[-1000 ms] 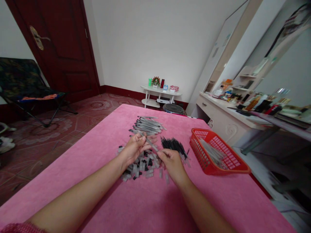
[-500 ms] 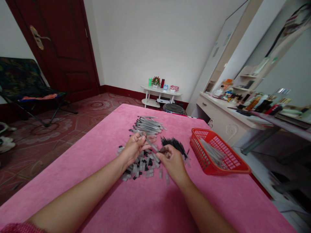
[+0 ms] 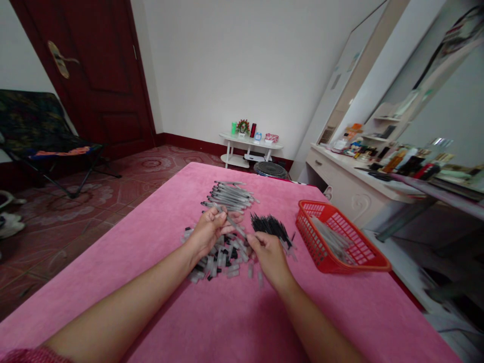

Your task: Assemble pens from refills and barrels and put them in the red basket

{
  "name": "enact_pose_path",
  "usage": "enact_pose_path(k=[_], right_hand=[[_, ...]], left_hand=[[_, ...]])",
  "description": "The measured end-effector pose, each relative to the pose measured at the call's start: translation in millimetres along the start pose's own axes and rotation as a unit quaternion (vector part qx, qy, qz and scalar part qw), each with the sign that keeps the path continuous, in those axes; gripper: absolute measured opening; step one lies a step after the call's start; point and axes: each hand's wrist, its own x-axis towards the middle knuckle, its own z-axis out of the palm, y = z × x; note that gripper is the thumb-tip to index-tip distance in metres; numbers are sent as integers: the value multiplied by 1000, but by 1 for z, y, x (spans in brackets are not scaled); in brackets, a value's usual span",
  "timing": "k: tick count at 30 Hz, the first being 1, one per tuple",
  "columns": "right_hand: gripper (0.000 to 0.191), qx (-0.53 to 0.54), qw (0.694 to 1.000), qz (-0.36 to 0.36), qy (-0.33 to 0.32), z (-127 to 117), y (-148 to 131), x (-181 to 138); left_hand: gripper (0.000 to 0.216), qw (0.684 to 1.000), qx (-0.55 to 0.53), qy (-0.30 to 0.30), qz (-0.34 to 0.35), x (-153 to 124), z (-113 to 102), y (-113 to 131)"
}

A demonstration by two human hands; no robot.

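Note:
My left hand (image 3: 207, 231) pinches a clear grey pen (image 3: 236, 225) between thumb and fingers, above the pink cloth. At the pen's lower right end, my right hand (image 3: 269, 253) is closed with thumb and fingers pressed together on it; the very tip is hidden. Below both hands spreads a loose pile of pen caps (image 3: 222, 258), clear with black parts. Just beyond the right hand lies a bunch of thin black pen refills (image 3: 269, 225). Farther off, past my left hand, several grey pens (image 3: 231, 195) lie side by side in a stack.
A red plastic basket (image 3: 324, 263) holding clear tubes (image 3: 333, 239) stands on the right of the pink-covered table (image 3: 159, 302). Beyond are a low white stand (image 3: 247, 138), a dresser (image 3: 340, 171) crowded with bottles, and a folding chair (image 3: 41, 131) at left.
My right hand has turned, its fingers curling more tightly around the pen's lower end. The left hand and the pen have stayed almost still.

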Motion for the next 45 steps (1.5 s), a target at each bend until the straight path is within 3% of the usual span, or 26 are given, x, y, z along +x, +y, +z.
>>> enact_pose_path(k=[4, 10, 14, 19, 23, 30, 35, 41, 45], right_hand=[[13, 0, 999, 2, 39, 0, -1, 0], [37, 20, 1000, 14, -7, 2, 5, 0], [18, 16, 999, 1, 32, 2, 6, 0], [26, 45, 999, 16, -11, 3, 1, -1], [11, 22, 999, 14, 32, 3, 0, -1], [38, 34, 999, 13, -27, 4, 6, 0], [14, 2, 1000, 2, 18, 2, 3, 0], [39, 3, 999, 5, -32, 3, 3, -1], [20, -62, 998, -2, -1, 0, 5, -2]], left_hand=[[31, 1000, 0, -1, 2, 0, 0, 0], [29, 1000, 4, 8, 2, 1, -1, 1], [28, 1000, -3, 16, 6, 2, -2, 1], [28, 1000, 10, -3, 4, 0, -1, 0], [29, 1000, 14, -5, 5, 0, 1, 0], [30, 1000, 20, -1, 7, 0, 0, 0], [31, 1000, 18, -5, 8, 0, -1, -1], [32, 1000, 20, 5, 4, 0, -1, -2], [33, 999, 35, 40, 6, 2, -1, -3]])
